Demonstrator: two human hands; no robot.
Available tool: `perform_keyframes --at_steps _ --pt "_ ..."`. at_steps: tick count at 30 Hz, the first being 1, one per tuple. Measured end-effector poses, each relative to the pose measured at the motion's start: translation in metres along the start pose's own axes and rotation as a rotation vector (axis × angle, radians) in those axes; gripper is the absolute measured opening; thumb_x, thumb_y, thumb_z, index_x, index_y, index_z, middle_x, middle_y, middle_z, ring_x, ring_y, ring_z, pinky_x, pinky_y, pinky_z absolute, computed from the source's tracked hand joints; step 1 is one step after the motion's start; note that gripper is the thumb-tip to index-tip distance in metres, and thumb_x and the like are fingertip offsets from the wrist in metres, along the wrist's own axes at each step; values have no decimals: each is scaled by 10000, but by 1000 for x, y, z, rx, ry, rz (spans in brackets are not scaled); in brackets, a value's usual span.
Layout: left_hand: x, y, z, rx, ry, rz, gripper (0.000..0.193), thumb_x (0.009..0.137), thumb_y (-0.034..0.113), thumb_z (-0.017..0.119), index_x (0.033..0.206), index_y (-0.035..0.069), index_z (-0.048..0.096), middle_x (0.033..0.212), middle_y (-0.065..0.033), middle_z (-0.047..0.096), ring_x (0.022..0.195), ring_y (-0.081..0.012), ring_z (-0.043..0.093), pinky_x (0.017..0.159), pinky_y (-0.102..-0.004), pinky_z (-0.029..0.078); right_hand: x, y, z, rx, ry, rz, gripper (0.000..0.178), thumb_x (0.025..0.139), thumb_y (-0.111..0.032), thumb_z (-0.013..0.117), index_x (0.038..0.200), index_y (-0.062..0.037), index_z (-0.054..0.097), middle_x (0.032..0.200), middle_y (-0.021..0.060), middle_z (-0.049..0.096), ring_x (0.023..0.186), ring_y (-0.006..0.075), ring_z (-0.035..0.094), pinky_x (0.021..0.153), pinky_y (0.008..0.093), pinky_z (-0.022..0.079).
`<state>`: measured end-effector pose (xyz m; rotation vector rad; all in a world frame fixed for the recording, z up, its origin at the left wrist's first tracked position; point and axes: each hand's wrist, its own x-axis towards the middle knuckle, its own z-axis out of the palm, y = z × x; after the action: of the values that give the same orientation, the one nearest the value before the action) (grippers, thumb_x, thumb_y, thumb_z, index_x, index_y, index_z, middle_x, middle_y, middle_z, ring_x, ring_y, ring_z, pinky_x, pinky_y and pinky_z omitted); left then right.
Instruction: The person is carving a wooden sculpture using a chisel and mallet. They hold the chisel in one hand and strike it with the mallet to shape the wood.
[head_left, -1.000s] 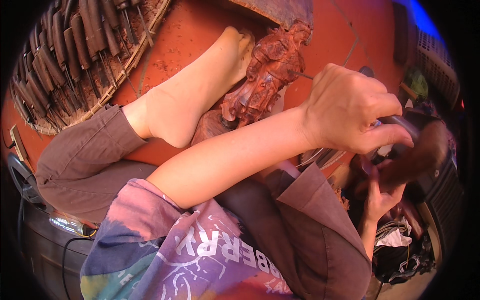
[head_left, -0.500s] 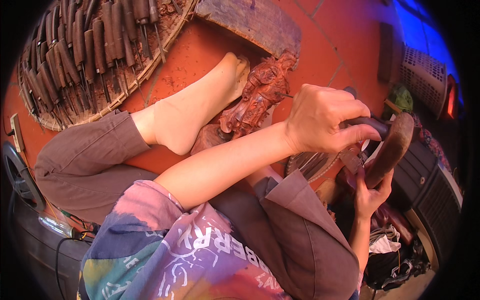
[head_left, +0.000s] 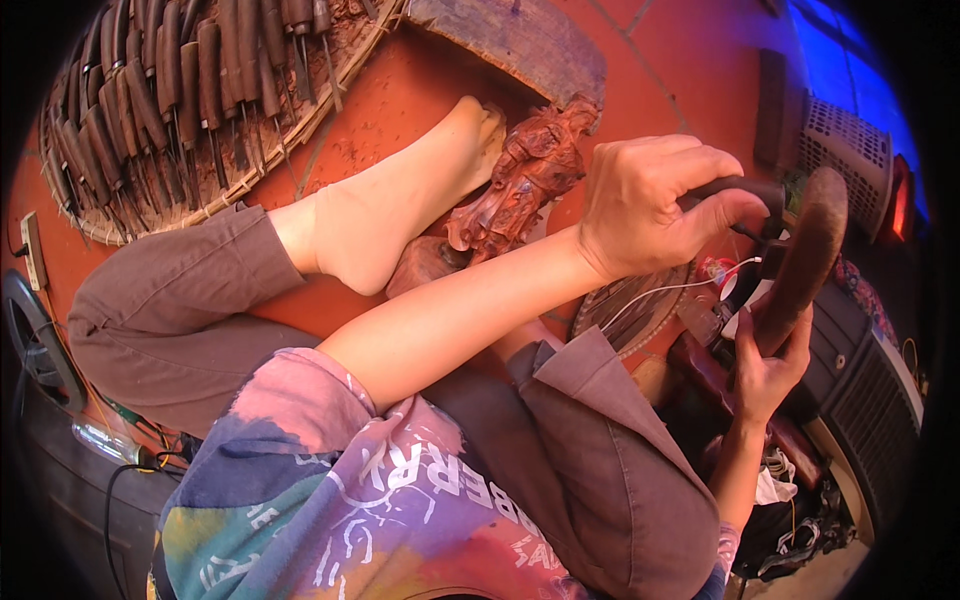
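Note:
My left hand (head_left: 660, 205) is closed in a fist around the dark handle of a carving chisel (head_left: 755, 192). Its blade is mostly hidden behind the hand, beside a reddish-brown carved wooden figure (head_left: 525, 175). The figure lies between my bare foot (head_left: 400, 200) and a wooden block (head_left: 520, 45). Over at the right, my right hand (head_left: 770, 365) grips a curved brown wooden mallet (head_left: 815, 250) near its lower end. The mallet's upper part stands close to the butt of the chisel handle; whether they touch I cannot tell.
A round woven tray (head_left: 320, 125) with many wooden-handled chisels (head_left: 210, 75) and wood chips is at upper left. Toward the right are a white perforated basket (head_left: 845, 150), a dark case (head_left: 870, 400) and a white cable (head_left: 650, 290). A clear bottle (head_left: 105, 440) lies at lower left.
My right hand and the mallet have moved up and to the right. My left hand with the chisel has shifted slightly upward. The view has moved a little.

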<state>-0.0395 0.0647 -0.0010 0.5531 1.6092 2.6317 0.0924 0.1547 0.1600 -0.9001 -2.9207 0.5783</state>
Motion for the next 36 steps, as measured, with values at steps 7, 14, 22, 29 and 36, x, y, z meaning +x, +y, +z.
perform_keyframes --at_steps 7,14,22,29,36 --pt "3 -3 1 -26 103 -4 278 859 293 756 891 22 702 713 -100 655 613 -215 631 556 -302 477 6 -3 -6 -79 11 -33 473 825 39 676 1284 6 564 1001 31 632 914 115 587 884 255 454" --pt "-9 19 -11 157 -12 105 295 811 374 760 854 97 669 674 -56 585 574 -231 583 515 -325 452 -10 19 -9 -145 22 12 456 801 28 727 1231 14 574 1012 32 626 915 120 586 866 259 462" --pt "-29 22 -23 53 -526 127 425 738 511 764 680 136 573 623 -6 497 533 -205 562 431 -339 402 -51 43 -14 78 -36 26 575 769 -89 829 1233 5 504 1086 133 610 956 190 597 884 308 470" --pt "-29 9 -28 46 -593 122 466 735 542 754 630 136 550 586 -10 485 512 -220 563 412 -354 395 -60 42 -9 45 -73 141 485 758 0 731 1198 14 528 1061 122 616 934 170 597 836 282 475" --pt "-30 6 -28 60 -578 123 481 735 552 750 623 131 545 572 -14 484 507 -230 561 409 -356 390 -58 37 -6 92 -57 162 494 713 49 649 1192 13 534 1065 115 617 933 166 595 845 282 474"
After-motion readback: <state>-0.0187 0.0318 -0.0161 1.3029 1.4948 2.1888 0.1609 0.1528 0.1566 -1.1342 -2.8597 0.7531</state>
